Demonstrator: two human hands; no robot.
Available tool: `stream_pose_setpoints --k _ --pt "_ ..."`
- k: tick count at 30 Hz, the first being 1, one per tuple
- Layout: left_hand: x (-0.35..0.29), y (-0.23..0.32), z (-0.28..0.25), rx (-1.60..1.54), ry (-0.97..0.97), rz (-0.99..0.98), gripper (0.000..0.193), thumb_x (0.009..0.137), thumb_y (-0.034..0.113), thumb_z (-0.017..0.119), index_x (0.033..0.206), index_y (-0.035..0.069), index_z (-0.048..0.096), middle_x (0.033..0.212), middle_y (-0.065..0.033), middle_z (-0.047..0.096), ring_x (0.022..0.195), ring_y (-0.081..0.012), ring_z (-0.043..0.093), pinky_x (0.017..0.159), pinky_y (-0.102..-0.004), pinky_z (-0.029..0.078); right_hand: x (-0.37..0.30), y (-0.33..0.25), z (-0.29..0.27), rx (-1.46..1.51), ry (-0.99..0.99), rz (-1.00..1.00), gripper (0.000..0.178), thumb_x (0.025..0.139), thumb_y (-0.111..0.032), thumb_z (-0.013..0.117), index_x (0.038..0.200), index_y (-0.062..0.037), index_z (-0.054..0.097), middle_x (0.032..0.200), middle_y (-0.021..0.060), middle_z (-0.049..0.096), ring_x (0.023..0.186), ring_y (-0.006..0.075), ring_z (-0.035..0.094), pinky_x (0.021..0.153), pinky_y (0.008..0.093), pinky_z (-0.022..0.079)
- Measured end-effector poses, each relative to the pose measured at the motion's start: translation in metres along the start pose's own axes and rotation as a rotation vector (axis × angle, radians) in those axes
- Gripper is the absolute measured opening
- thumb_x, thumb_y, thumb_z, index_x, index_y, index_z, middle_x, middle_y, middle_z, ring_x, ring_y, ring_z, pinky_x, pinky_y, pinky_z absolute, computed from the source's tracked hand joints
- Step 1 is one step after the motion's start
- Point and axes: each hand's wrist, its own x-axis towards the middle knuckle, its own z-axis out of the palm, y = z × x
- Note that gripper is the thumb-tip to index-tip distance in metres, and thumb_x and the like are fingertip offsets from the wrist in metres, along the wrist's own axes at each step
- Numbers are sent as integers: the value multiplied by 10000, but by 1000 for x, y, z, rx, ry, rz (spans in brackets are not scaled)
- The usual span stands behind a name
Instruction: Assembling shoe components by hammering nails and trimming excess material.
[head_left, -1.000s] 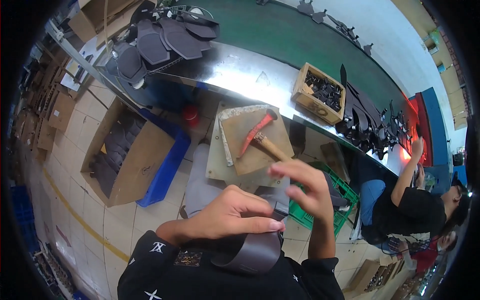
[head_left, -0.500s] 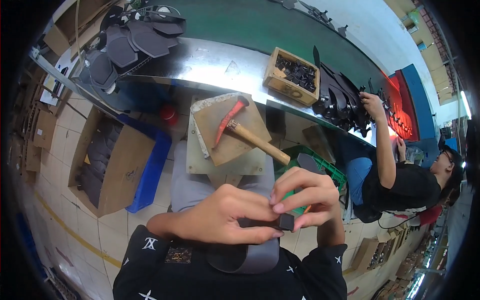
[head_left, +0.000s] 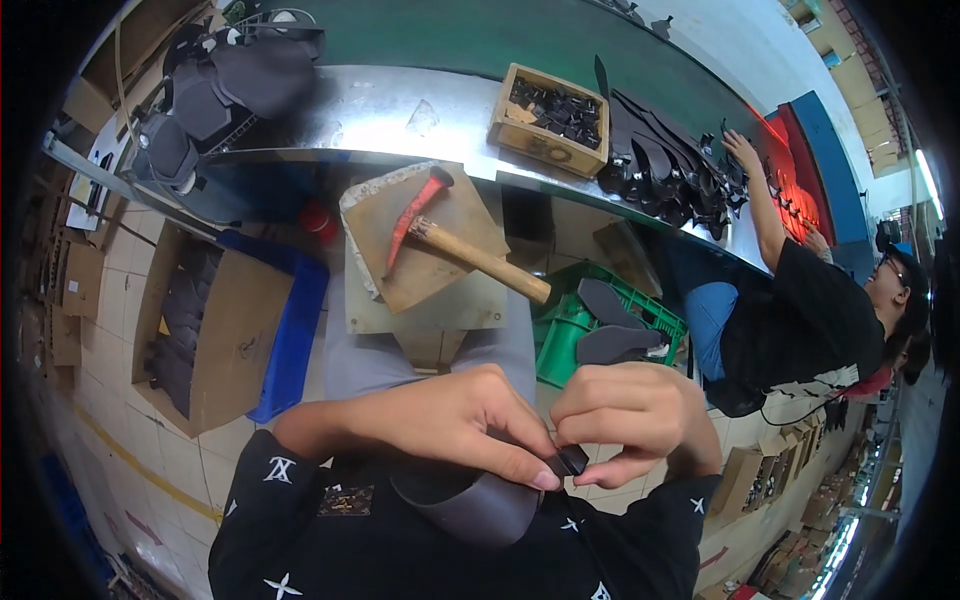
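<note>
Close to my chest, my left hand point(head_left: 455, 425) is closed round a dark curved shoe sole point(head_left: 485, 512), its rounded end bulging out below the hand. At the sole's other end, by my left fingertips, sits a small black block point(head_left: 572, 460). My right hand point(head_left: 635, 420) pinches this block between thumb and bent fingers, and the two hands almost touch. Whether the block is joined to the sole cannot be made out. Beyond my hands, a hammer point(head_left: 480, 262) with a red head and wooden handle lies on a tan board point(head_left: 390, 230) over my knees.
On the metal-edged bench point(head_left: 375, 110) stand a wooden box point(head_left: 550, 152) of small black pieces and piles of dark soles point(head_left: 265, 75). A green crate point(head_left: 560, 335) holds soles at right. A carton point(head_left: 235, 350) and blue bin point(head_left: 300, 330) stand left. A co-worker point(head_left: 810, 320) reaches over the bench.
My head view has shifted, so bench and hammer sit higher and further left. My right fingers have curled round the black block, and the sole is turned. The co-worker's arm has reached further along the bench.
</note>
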Motion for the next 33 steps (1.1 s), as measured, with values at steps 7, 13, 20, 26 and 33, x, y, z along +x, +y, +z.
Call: stream_pose_setpoints --k 7,13,20,26,33 --pt "4 0 8 -35 -151 27 208 913 163 703 985 -29 736 889 -148 725 765 -219 692 649 -295 493 0 -18 0 -18 -105 19 279 845 -141 763 922 81 611 805 122 542 647 239 542 514 307 441" --pt "-10 1 12 132 -46 173 208 898 150 724 976 -43 712 854 -148 705 728 -242 687 594 -323 488 4 -11 0 -14 -109 16 359 844 -249 775 990 52 645 925 130 620 719 251 595 600 350 476" --pt "-27 6 17 236 211 198 194 848 108 767 925 -64 723 843 -162 708 703 -230 691 595 -285 509 -47 11 19 -13 644 435 180 988 -84 503 832 -2 537 787 108 595 638 178 553 569 290 448" --pt "-26 5 16 302 347 170 170 841 81 759 931 -62 744 800 -165 711 666 -206 689 591 -267 503 -83 30 52 235 1030 593 596 1080 -252 409 527 -30 403 514 52 445 486 133 444 458 257 350" --pt "-17 6 17 241 397 105 187 865 105 735 783 -50 668 660 -113 610 541 -175 567 513 -283 413 -93 32 87 312 1177 944 382 1070 -267 437 875 9 614 661 71 580 564 122 522 541 239 430"
